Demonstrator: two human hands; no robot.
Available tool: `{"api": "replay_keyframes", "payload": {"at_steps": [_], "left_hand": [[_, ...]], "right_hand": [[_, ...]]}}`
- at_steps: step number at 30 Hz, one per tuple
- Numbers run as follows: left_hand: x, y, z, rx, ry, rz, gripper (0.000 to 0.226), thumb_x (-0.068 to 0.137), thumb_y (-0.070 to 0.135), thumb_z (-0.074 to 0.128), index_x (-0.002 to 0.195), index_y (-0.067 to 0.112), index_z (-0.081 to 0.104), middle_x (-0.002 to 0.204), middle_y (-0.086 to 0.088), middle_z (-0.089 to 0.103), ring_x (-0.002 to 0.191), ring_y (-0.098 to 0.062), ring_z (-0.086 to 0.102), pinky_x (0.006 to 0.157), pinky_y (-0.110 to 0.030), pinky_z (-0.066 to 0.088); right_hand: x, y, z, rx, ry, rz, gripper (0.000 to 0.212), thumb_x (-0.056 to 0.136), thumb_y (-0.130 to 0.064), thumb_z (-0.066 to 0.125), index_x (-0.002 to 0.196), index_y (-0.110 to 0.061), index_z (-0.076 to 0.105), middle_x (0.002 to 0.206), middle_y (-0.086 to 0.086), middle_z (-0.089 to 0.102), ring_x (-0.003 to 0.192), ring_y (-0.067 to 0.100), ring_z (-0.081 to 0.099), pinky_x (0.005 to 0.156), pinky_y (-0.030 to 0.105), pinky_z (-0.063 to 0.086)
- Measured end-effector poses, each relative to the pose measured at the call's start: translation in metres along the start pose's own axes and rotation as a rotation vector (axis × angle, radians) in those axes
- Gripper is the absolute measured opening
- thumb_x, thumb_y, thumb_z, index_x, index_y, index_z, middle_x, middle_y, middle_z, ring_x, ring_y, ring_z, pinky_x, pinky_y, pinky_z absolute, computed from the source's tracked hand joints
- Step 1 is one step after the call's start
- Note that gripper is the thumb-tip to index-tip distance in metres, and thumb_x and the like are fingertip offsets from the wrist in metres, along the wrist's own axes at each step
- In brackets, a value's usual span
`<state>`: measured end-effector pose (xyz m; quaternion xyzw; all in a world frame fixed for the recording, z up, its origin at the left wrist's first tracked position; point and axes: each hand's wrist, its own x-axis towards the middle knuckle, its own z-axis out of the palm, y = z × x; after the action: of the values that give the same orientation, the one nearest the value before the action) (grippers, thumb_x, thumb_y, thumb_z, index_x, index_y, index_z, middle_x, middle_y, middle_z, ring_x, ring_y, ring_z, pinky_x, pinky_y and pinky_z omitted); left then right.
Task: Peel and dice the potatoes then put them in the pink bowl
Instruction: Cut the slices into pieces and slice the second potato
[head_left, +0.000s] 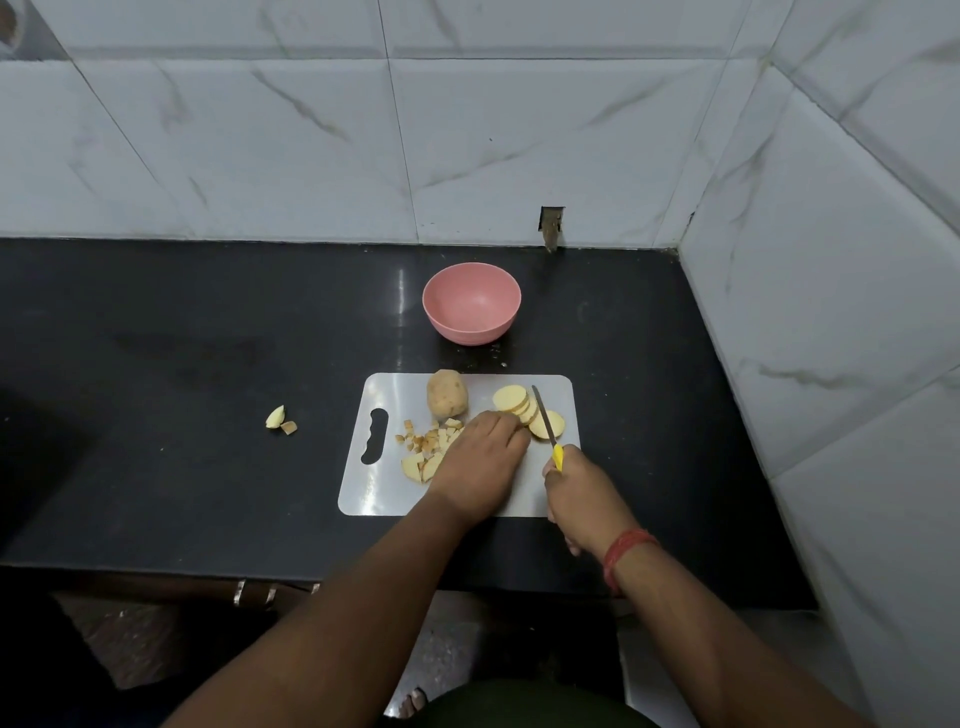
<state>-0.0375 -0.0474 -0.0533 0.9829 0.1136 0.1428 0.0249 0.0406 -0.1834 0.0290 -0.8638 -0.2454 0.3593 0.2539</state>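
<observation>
A white cutting board (374, 488) lies on the black counter. On it stand an unpeeled potato (447, 393), a fanned row of yellow potato slices (511, 399), one loose slice (551, 422) and a heap of diced pieces (428, 447). My left hand (480, 457) rests over the near end of the sliced row, fingers bent onto it. My right hand (576, 493) grips the yellow handle of a knife (541, 413); the blade stands between the row and the loose slice. The pink bowl (471, 301) sits empty behind the board.
Two potato scraps (280, 418) lie on the black counter (182, 364) left of the board. Tiled walls close off the back and the right side. The counter's front edge runs just under my forearms.
</observation>
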Motion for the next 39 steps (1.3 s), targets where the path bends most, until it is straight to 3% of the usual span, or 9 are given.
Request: {"api": "replay_keyframes", "payload": {"at_steps": [6, 12, 17, 20, 28, 33, 39], "left_hand": [[0.018, 0.012, 0.003, 0.033, -0.108, 0.021, 0.044, 0.097, 0.017, 0.047, 0.14, 0.012, 0.053, 0.144, -0.012, 0.052, 0.135, -0.033, 0.045, 0.118, -0.046, 0.032], [0.024, 0.016, -0.001, 0.112, -0.141, 0.044, 0.039, 0.099, 0.02, 0.044, 0.135, 0.015, 0.057, 0.127, -0.005, 0.058, 0.121, -0.029, 0.048, 0.119, -0.044, 0.024], [0.028, 0.019, -0.005, 0.135, -0.222, -0.037, 0.048, 0.104, 0.02, 0.035, 0.151, 0.013, 0.038, 0.156, -0.01, 0.036, 0.143, -0.032, 0.031, 0.124, -0.051, 0.011], [0.037, 0.022, -0.009, 0.186, -0.32, -0.014, 0.047, 0.107, 0.022, 0.032, 0.154, 0.015, 0.03, 0.16, -0.011, 0.03, 0.15, -0.034, 0.018, 0.123, -0.054, 0.004], [0.049, 0.029, -0.024, 0.259, -0.309, 0.031, 0.038, 0.105, 0.023, 0.034, 0.133, 0.016, 0.058, 0.123, -0.007, 0.059, 0.128, -0.029, 0.043, 0.122, -0.059, 0.0], [0.036, 0.029, -0.021, 0.214, -0.231, 0.043, 0.049, 0.1, 0.019, 0.025, 0.143, 0.012, 0.046, 0.11, -0.011, 0.068, 0.116, -0.033, 0.053, 0.122, -0.057, 0.014], [0.019, 0.033, -0.02, 0.077, -0.205, -0.231, 0.037, 0.102, 0.031, 0.038, 0.132, 0.017, 0.055, 0.12, -0.005, 0.068, 0.116, -0.027, 0.052, 0.109, -0.048, 0.027]], "right_hand": [[0.003, 0.0, -0.01, 0.092, 0.042, 0.0, 0.018, 0.102, -0.026, 0.033, 0.104, -0.014, 0.045, 0.085, 0.013, 0.061, 0.047, 0.022, 0.053, 0.038, 0.024, 0.043], [0.004, 0.007, -0.016, 0.103, 0.063, 0.003, 0.018, 0.102, -0.028, 0.033, 0.103, -0.014, 0.045, 0.087, 0.013, 0.06, 0.044, 0.02, 0.051, 0.037, 0.022, 0.041], [0.004, 0.012, -0.018, 0.108, 0.076, 0.007, 0.018, 0.102, -0.03, 0.033, 0.104, -0.016, 0.045, 0.087, 0.012, 0.06, 0.047, 0.021, 0.053, 0.037, 0.023, 0.041], [0.003, 0.013, -0.018, 0.125, 0.074, -0.001, 0.016, 0.102, -0.029, 0.035, 0.103, -0.016, 0.045, 0.085, 0.01, 0.06, 0.049, 0.02, 0.053, 0.038, 0.023, 0.042], [0.0, 0.014, -0.02, 0.133, 0.074, -0.016, 0.017, 0.102, -0.03, 0.035, 0.102, -0.017, 0.046, 0.087, 0.012, 0.061, 0.05, 0.021, 0.053, 0.038, 0.024, 0.042], [-0.001, 0.017, -0.021, 0.161, 0.09, -0.036, 0.017, 0.102, -0.029, 0.036, 0.097, -0.015, 0.045, 0.083, 0.013, 0.061, 0.049, 0.021, 0.051, 0.038, 0.024, 0.042], [-0.003, 0.019, -0.017, 0.125, 0.079, -0.025, 0.019, 0.102, -0.032, 0.035, 0.099, -0.017, 0.046, 0.087, 0.011, 0.06, 0.055, 0.021, 0.053, 0.039, 0.024, 0.044]]}}
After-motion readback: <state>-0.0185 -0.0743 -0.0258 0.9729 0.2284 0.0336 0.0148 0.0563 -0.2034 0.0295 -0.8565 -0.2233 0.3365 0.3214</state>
